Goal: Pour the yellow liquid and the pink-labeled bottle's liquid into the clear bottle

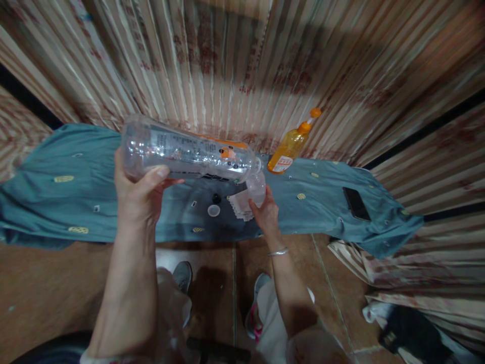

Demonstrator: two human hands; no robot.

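My left hand (140,187) is wrapped round the base end of a large clear plastic bottle (182,151) with an orange and black printed label. The bottle lies nearly level, tilted slightly down, with its mouth to the right. Its mouth meets a small translucent container (256,187), which my right hand (265,210) grips from below. Whether liquid is passing between them I cannot tell. Beneath the small container, a pale cloth with a scalloped edge (240,203) rests on the table. A white round lid (213,210) and a small black cap (216,197) lie to its left.
An orange pump bottle (288,149) stands behind my right hand. A black phone (356,203) lies at the right on the teal patterned tablecloth (318,202). Pleated curtains (227,65) hang behind the table. Dark clothing (413,333) is at the lower right.
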